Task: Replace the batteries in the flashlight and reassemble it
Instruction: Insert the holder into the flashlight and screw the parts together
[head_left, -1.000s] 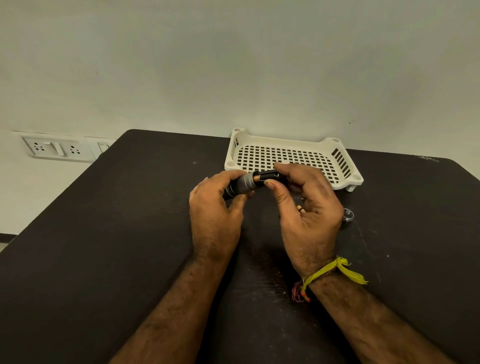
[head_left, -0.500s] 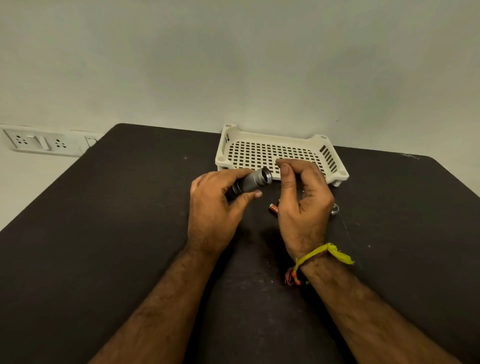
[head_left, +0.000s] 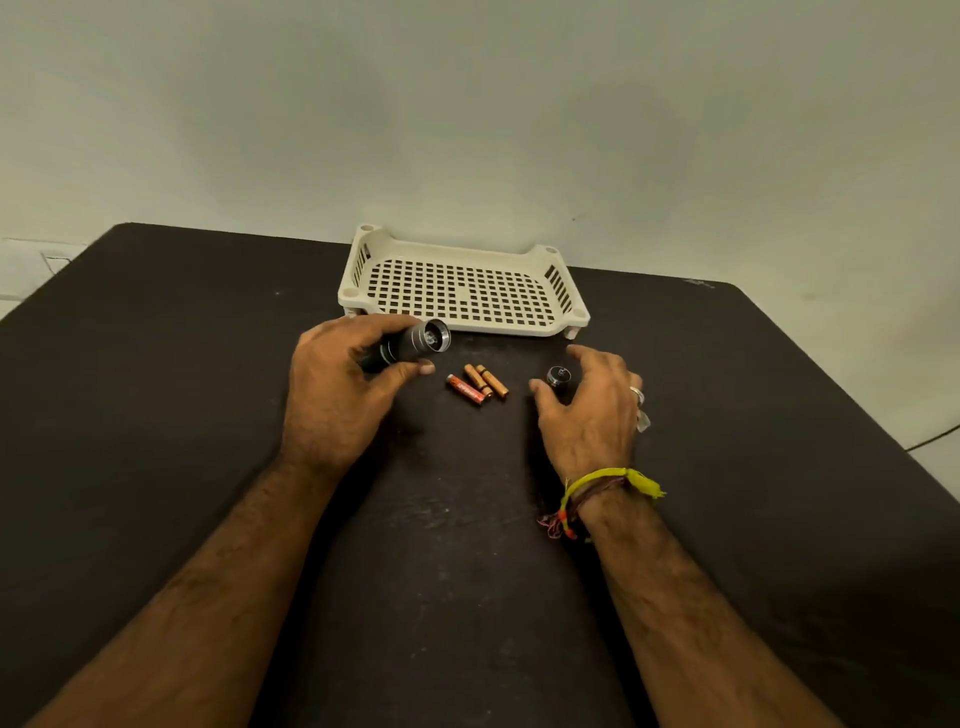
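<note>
The dark tabletop (head_left: 182, 415) carries a white perforated tray (head_left: 462, 283) beyond both hands; the left hand (head_left: 337, 400) grips the flashlight (head_left: 410, 345) (open end facing right); the right hand (head_left: 592, 410) hovers, fingers loosely spread, at the cap (head_left: 559, 375); three batteries (head_left: 477, 384) lie between the hands.

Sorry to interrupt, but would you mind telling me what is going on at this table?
A person is partway through a flashlight battery change. The left hand grips the flashlight body, its open end facing the white basket. Three small batteries lie loose on the dark table between the hands. The right hand, fingers relaxed, is beside the small black cap, holding nothing.
</note>
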